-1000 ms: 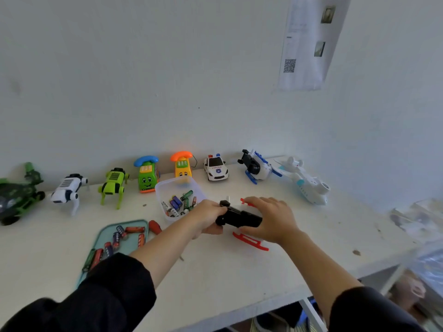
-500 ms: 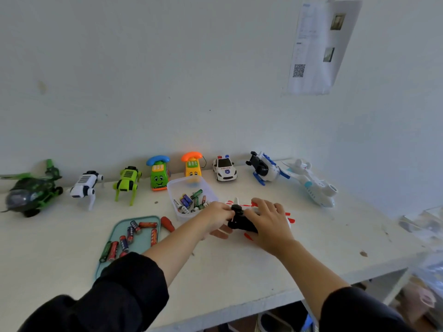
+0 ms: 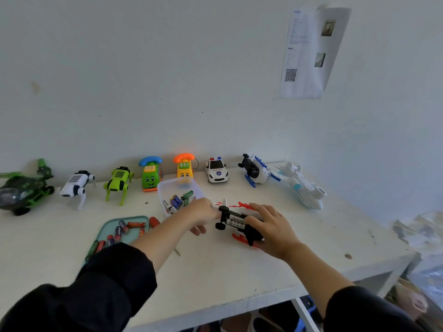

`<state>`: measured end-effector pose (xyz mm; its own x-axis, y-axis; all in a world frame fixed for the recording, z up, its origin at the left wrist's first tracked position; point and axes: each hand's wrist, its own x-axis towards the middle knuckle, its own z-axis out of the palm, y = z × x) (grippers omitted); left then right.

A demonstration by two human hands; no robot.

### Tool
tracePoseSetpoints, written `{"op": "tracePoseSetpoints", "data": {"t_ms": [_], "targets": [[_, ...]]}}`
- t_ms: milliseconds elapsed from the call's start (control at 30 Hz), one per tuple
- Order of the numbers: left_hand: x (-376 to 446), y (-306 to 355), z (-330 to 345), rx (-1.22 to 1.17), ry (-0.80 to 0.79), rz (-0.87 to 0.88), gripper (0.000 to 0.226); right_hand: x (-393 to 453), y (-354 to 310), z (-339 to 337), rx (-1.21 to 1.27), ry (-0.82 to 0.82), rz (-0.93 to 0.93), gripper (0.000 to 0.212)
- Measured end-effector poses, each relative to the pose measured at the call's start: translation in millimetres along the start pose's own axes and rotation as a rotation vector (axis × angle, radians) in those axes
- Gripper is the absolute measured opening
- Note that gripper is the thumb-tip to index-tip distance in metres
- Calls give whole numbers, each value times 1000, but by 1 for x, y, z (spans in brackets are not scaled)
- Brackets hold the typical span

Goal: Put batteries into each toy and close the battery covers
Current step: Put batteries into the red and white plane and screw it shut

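Head view showed the red-and-white toy [image 3: 236, 220] upside down near the tabletop's middle, batteries [image 3: 236, 221] showing in its open bay. The right hand [image 3: 272, 227] gripped its body; the left hand [image 3: 201, 213] pinched its front end.

The green helicopter [image 3: 22, 188] is cut off at the left edge; wall paper [image 3: 309, 53] text is illegible.

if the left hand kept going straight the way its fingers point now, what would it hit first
The left hand points right, toward the upturned red and white toy that the right hand holds. Its fingertips look already at or touching the toy's near end, so that toy comes first; depth is hard to judge.
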<state>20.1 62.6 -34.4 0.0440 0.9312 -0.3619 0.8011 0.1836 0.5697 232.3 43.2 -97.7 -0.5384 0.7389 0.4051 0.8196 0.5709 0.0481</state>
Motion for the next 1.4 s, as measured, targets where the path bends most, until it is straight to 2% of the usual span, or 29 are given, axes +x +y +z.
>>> {"op": "tracePoseSetpoints", "data": {"t_ms": [100, 133, 200, 333, 467, 533, 600, 633, 700, 733, 800, 933, 1033, 1167, 1300, 1400], "targets": [[-7, -22, -28, 258, -84, -294, 33, 6, 4, -2, 69, 90, 0, 53], [-6, -34, -35, 341, -57, -357, 33, 9, 6, -4, 90, 114, 2, 53], [0, -55, -41, 493, 92, -354, 33, 13, 11, -6, 144, 146, 28, 51], [13, -81, -25, 399, 419, -290, 25, 25, 14, -18, 294, 118, 206, 31], [17, -87, -9, 269, 542, -289, 38, 43, 24, -33, 467, -59, 385, 32], [20, -83, -13, 125, 518, -373, 46, 49, 27, -37, 468, -147, 388, 38], [13, -69, -21, 35, 374, -462, 33, 50, 31, -36, 472, -179, 410, 42], [6, -60, -26, 69, 265, -501, 21, 50, 33, -34, 480, -179, 429, 44], [-7, -41, -36, 251, 111, -527, 16, 49, 36, -29, 481, -163, 467, 50], [-13, -31, -39, 329, 91, -491, 19, 49, 37, -27, 470, -165, 485, 53], [-14, -12, -44, 273, 160, -372, 21, 47, 35, -24, 439, -178, 517, 56], [-11, 35, -46, -64, 572, 74, 11, 44, 29, -23, 412, -199, 567, 60], [-12, 61, -39, -387, 766, 323, 23, 43, 30, -24, 417, -216, 579, 66], [-1, 65, -21, -446, 978, 455, 28, 43, 33, -27, 448, -232, 623, 68], [11, 56, -3, -542, 1037, 571, 30, 44, 37, -25, 463, -233, 678, 71], [17, 56, 2, -571, 1069, 634, 34, 44, 40, -23, 466, -205, 695, 65]]}}
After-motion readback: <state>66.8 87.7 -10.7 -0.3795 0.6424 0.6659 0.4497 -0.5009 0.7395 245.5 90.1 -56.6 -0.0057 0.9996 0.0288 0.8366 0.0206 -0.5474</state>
